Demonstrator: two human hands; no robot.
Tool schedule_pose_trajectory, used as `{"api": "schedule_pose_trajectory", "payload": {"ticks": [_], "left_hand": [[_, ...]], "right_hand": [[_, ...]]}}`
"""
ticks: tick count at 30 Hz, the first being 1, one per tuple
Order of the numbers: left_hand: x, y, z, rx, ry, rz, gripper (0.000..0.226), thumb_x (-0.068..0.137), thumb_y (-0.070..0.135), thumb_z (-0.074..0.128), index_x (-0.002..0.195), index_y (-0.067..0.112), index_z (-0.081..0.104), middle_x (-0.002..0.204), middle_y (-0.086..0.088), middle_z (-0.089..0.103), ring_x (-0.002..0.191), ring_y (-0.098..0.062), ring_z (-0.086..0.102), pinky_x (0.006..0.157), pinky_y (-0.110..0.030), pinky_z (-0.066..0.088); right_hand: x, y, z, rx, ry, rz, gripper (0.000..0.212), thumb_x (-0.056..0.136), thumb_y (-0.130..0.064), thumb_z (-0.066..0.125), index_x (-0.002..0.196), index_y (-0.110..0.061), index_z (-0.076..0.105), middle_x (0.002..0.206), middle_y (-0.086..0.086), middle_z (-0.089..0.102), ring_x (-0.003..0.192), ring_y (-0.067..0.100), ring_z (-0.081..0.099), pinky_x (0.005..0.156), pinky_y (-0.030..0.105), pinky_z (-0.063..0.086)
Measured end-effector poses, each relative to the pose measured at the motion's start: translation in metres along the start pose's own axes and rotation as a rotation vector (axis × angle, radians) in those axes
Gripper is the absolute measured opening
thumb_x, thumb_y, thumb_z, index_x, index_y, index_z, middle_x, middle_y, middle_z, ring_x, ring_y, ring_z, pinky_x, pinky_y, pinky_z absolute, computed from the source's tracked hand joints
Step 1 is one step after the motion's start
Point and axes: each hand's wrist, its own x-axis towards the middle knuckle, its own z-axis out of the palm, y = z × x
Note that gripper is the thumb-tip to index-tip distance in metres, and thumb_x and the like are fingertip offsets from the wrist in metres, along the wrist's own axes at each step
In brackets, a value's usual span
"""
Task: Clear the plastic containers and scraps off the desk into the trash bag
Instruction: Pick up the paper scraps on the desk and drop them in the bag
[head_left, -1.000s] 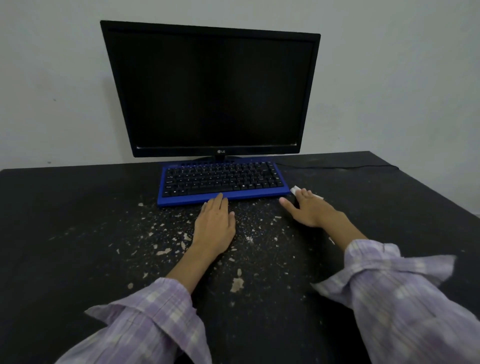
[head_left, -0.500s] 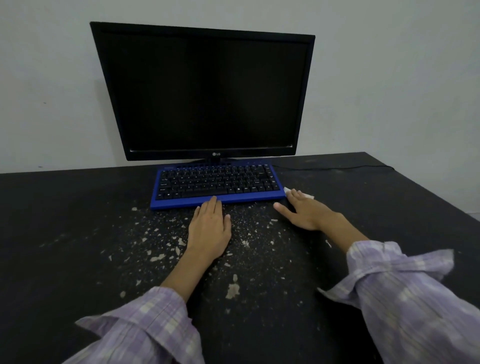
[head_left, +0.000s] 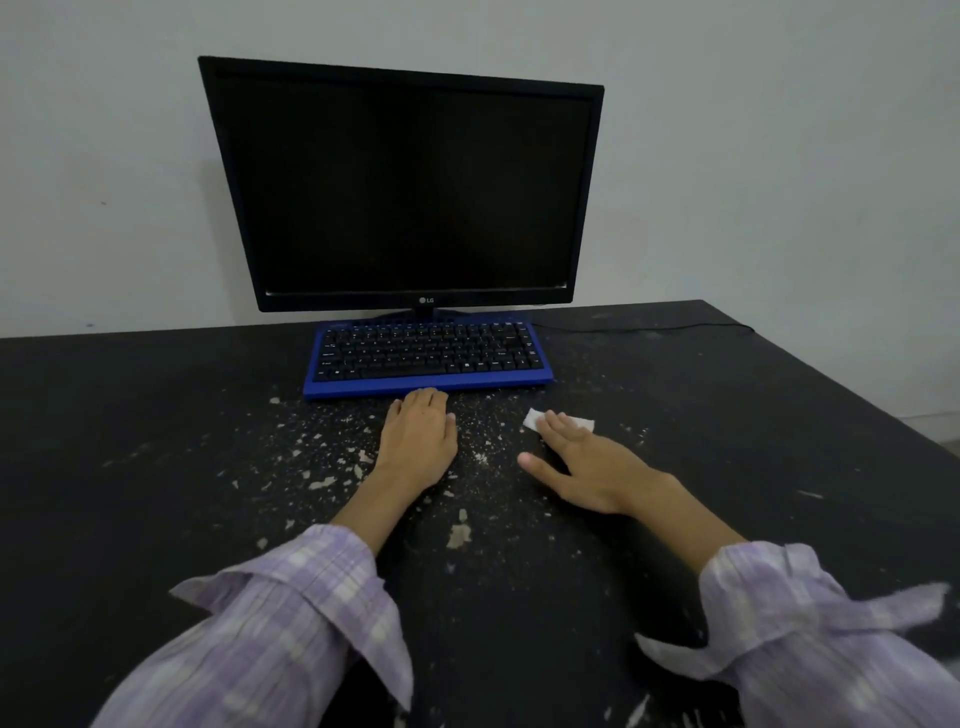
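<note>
On the black surface (head_left: 130, 467), nearest the person, two plaid sleeves lead to hands lying among pale scraps (head_left: 459, 534). At 12 o'clock the left hand (head_left: 418, 444) rests flat, its grip relaxed and holding nothing, fingertips just short of the blue keyboard (head_left: 428, 358). At 1 o'clock the right hand (head_left: 582, 462) is spread, fingers pressing a white wipe (head_left: 540, 417) to the surface rather than pinching it.

The scraps are thin flakes and fine specks, thickest between the hands and out toward 10 o'clock. A fast sweep could likely scatter them wider or drive them under the keyboard's front edge, where they would be hard to fetch. The small wipe may smear the dust instead of gathering it, and flakes pushed toward the near edge could drop to the floor, since no trash bag or plastic container is in view to catch them.

Beyond the keyboard stands a dark LG monitor (head_left: 405, 187), its cable (head_left: 649, 328) trailing toward 2 o'clock, before a plain pale wall (head_left: 779, 156).
</note>
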Motion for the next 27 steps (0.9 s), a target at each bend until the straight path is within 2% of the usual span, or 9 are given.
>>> {"api": "schedule_pose_trajectory", "payload": {"ticks": [3,5,8,13,19,24,27], "left_hand": [[-0.016,0.011,-0.008,-0.052,-0.004,0.052,0.04,0.098,0.027,0.038,0.133,0.009,0.045,0.134,-0.007,0.051,0.124,-0.019,0.046,0.108,-0.036,0.035],[-0.032,0.019,-0.01,-0.072,-0.007,0.113,0.039,0.097,0.027,0.04,0.132,0.01,0.046,0.133,-0.006,0.052,0.122,-0.018,0.048,0.105,-0.034,0.037],[-0.058,0.026,-0.012,-0.081,-0.015,0.183,0.039,0.097,0.028,0.039,0.132,0.012,0.047,0.132,-0.004,0.053,0.122,-0.017,0.047,0.107,-0.033,0.037],[-0.084,0.033,-0.006,-0.055,0.009,0.243,0.04,0.098,0.028,0.036,0.133,0.013,0.045,0.135,-0.003,0.05,0.126,-0.015,0.042,0.112,-0.032,0.029],[-0.093,0.032,0.001,-0.035,0.02,0.253,0.042,0.098,0.025,0.034,0.137,0.012,0.04,0.142,-0.005,0.042,0.132,-0.017,0.036,0.114,-0.032,0.026],[-0.095,0.032,0.0,-0.028,0.015,0.253,0.038,0.098,0.024,0.033,0.131,0.01,0.046,0.133,-0.006,0.05,0.123,-0.017,0.044,0.108,-0.03,0.032],[-0.095,0.033,-0.001,-0.028,0.017,0.241,0.037,0.098,0.023,0.034,0.13,0.009,0.047,0.131,-0.006,0.052,0.121,-0.018,0.045,0.107,-0.031,0.034]], "right_hand": [[-0.02,0.009,-0.002,0.081,-0.005,-0.034,0.093,0.076,-0.081,0.01,0.151,-0.026,0.01,0.159,-0.005,0.006,0.145,0.008,0.007,0.118,0.04,0.014],[-0.027,0.018,-0.005,0.136,0.032,0.0,0.081,0.082,-0.075,0.014,0.15,-0.03,0.017,0.158,-0.007,0.015,0.144,0.007,0.012,0.118,0.037,0.013],[-0.034,0.019,-0.002,0.154,0.057,0.076,0.07,0.092,-0.064,0.018,0.15,-0.025,0.019,0.159,-0.004,0.014,0.145,0.009,0.011,0.117,0.035,0.011],[-0.051,-0.018,0.01,0.153,0.083,0.084,0.075,0.092,-0.064,0.019,0.151,-0.019,0.015,0.159,0.0,0.01,0.146,0.011,0.006,0.118,0.036,0.012],[-0.1,-0.056,0.038,0.147,0.14,-0.045,0.078,0.087,-0.069,0.014,0.152,-0.025,0.012,0.159,-0.01,0.006,0.143,0.001,0.002,0.109,0.021,0.007],[-0.127,-0.045,0.038,0.174,0.127,-0.009,0.085,0.076,-0.075,0.003,0.15,-0.034,0.015,0.157,-0.019,0.009,0.141,-0.007,0.001,0.115,0.03,0.02],[-0.125,-0.048,0.038,0.192,0.138,0.056,0.085,0.079,-0.072,0.006,0.151,-0.027,0.015,0.158,-0.013,0.009,0.143,-0.002,0.001,0.114,0.029,0.017]]}}
